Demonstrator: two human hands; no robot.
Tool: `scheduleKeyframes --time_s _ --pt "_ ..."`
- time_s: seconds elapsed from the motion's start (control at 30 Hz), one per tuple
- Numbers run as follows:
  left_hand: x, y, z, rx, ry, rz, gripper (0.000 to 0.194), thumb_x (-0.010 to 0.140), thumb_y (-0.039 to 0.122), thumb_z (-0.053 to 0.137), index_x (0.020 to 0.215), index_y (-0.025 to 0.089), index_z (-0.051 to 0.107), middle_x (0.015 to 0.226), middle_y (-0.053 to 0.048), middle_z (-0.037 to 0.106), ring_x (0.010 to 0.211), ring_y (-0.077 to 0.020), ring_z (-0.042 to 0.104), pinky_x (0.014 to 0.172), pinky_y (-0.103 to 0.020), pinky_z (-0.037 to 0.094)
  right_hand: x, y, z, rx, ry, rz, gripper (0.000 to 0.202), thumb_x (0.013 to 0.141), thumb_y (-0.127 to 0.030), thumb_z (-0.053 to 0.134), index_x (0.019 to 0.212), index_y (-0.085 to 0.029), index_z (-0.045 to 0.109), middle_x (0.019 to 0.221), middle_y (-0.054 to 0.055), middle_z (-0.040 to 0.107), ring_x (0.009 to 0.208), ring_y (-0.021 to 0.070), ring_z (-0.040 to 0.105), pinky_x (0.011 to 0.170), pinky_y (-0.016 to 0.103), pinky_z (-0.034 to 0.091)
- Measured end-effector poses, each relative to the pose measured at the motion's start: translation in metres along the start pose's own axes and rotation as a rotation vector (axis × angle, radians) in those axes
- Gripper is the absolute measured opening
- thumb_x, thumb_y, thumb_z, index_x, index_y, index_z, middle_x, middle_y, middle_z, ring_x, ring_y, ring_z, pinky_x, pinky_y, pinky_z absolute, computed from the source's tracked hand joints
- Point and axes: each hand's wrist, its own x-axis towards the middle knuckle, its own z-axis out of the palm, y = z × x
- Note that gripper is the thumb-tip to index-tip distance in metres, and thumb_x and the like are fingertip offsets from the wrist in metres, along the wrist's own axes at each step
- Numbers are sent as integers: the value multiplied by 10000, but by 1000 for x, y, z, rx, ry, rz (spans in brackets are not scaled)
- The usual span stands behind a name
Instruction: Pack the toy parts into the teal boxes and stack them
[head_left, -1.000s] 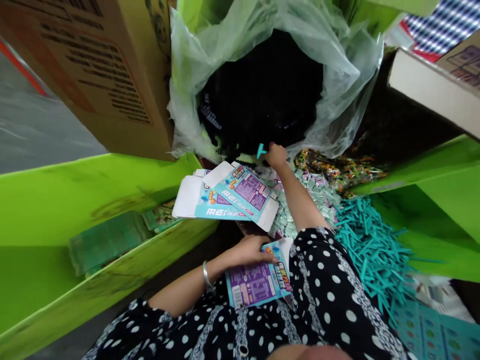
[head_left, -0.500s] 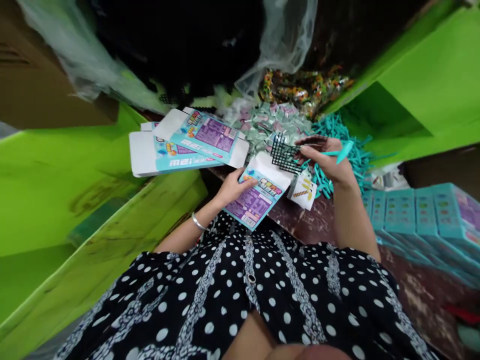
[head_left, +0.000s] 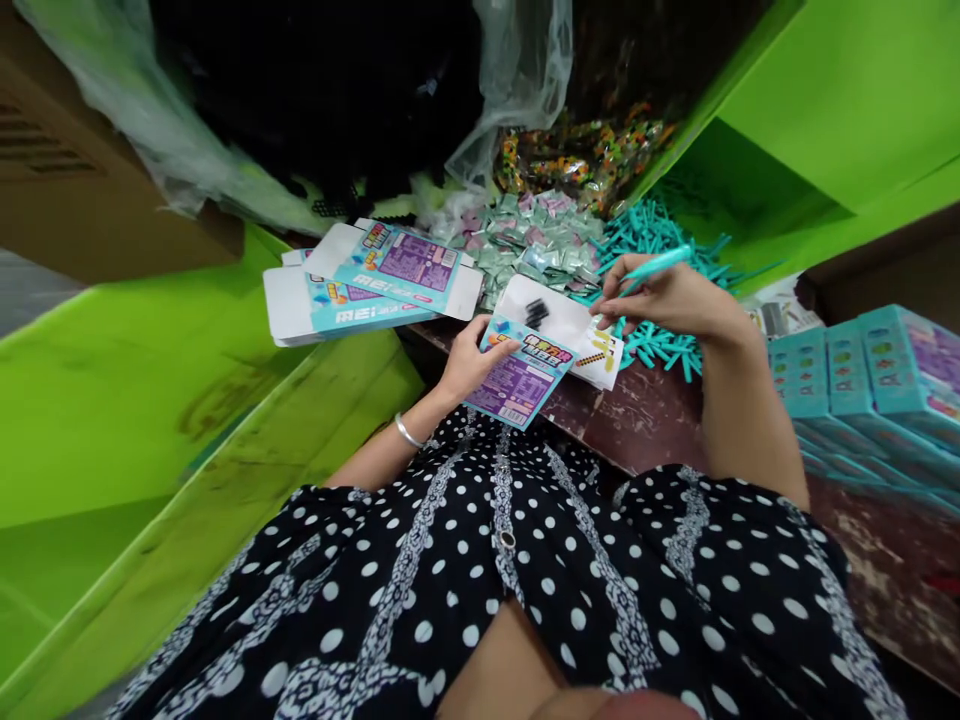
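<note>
My left hand (head_left: 480,362) grips a blue and purple box (head_left: 525,378) with its white flap (head_left: 566,318) open at the top. A small part of a black grid piece (head_left: 537,313) shows at the box's opening; the rest of it is hidden. Just right of the flap, my right hand (head_left: 645,295) is closed on a turquoise stick (head_left: 652,268). Beneath that hand, a white card (head_left: 602,362) with a printed pickaxe picture lies by the box. More turquoise sticks (head_left: 660,230) are heaped behind my right hand.
Flat boxes (head_left: 405,268) lie at left beside a pile of small foil packets (head_left: 525,240). Colourful packets (head_left: 577,160) and a bag of black pieces (head_left: 322,90) are behind. Filled-out boxes (head_left: 877,375) stand at right, between green walls (head_left: 847,110).
The black grid has left my right hand and is mostly inside the box. My right hand has shifted slightly right and up, still with the turquoise stick. The view has shifted a little.
</note>
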Motion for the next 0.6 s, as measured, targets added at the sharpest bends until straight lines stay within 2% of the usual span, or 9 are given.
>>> scheduleKeyframes --time_s 0.1,0.2,0.27,0.4,0.5,0.57,0.6 --pt "-2 -4 -1 23 2 -22 623 807 755 892 1026 209 688 955 -31 783 903 -235 711 836 -323 572 2 -5 2 -186 -52 24 448 838 -634 913 889 -251 686 794 68 778 769 268 785 648 420 608" --pt "-6 -7 -1 37 1 -26 608 830 735 895 1059 206 700 981 -34 800 912 -236 726 831 -320 577 11 -6 11 -461 -138 -54 361 977 -565 788 816 -248 726 734 42 761 646 204 699 673 408 539" --pt "-9 -8 -1 31 -4 -14 594 838 718 885 1081 208 703 1015 -37 807 928 -238 731 842 -320 577 19 -7 19 -622 -191 -102 402 1037 -501 720 730 -241 730 708 45 752 640 195 669 693 402 492" --pt "-13 -8 -2 22 -23 -1 538 839 640 873 1119 211 709 1028 -31 804 926 -237 728 853 -319 573 32 -16 41 -851 -210 -119 334 1020 -369 750 716 -232 763 722 65 758 697 210 663 695 390 403" --pt "-13 -9 -2 32 -37 -17 499 835 591 873 1118 211 717 996 -23 801 906 -236 724 843 -318 569 45 -23 56 -811 -330 -211 227 999 -292 742 799 -219 820 805 68 793 724 192 666 708 375 413" --pt "-10 -12 -4 20 -37 -35 480 836 579 864 1108 207 726 1005 -31 811 911 -241 730 841 -322 575 62 -20 56 -624 -440 -280 197 1026 -298 694 980 -220 869 904 57 825 748 173 688 731 354 468" --pt "-8 -14 -5 12 -34 -46 476 835 576 861 1104 205 731 1021 -39 820 925 -247 737 851 -328 581 75 -15 50 -521 -431 -289 234 1048 -320 665 1094 -224 873 959 54 835 767 170 705 743 346 499"
